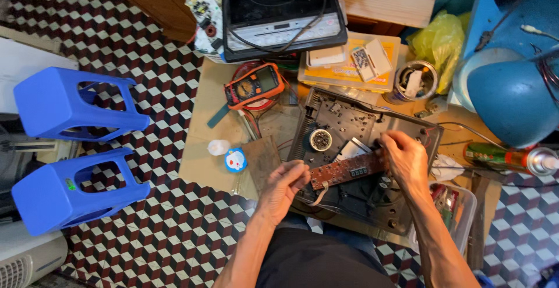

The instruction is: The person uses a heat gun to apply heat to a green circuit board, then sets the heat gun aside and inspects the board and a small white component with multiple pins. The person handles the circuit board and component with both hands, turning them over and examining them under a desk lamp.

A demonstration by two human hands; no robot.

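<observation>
Brown and narrow, the circuit board [348,173] is held between both hands above the opened black appliance housing [355,148], which lies on the cardboard sheet [207,148] spread over the patterned floor [157,61]. We note the left hand [283,186] closed in a pinch on the board's left end, fingers curled over the edge. The right hand [406,158] is closed on the right end, fingertips gripping from above.

The board's long axis runs left to right across the view, rising slightly toward the right hand. Its component face, with a dark display block near the middle, is turned up toward the camera. A pale ribbon lead [319,195] hangs from the left part of the board into the housing.

Risks, in our judgement: the lead appears to tie the board to the housing, so lifting or twisting too far could strain or tear it. Pressure from two pinching grips at opposite ends could flex the board. Bare fingers on the component face could disturb parts or solder joints. An orange multimeter [255,85] and its leads lie just beyond the housing, near enough to snag.
</observation>
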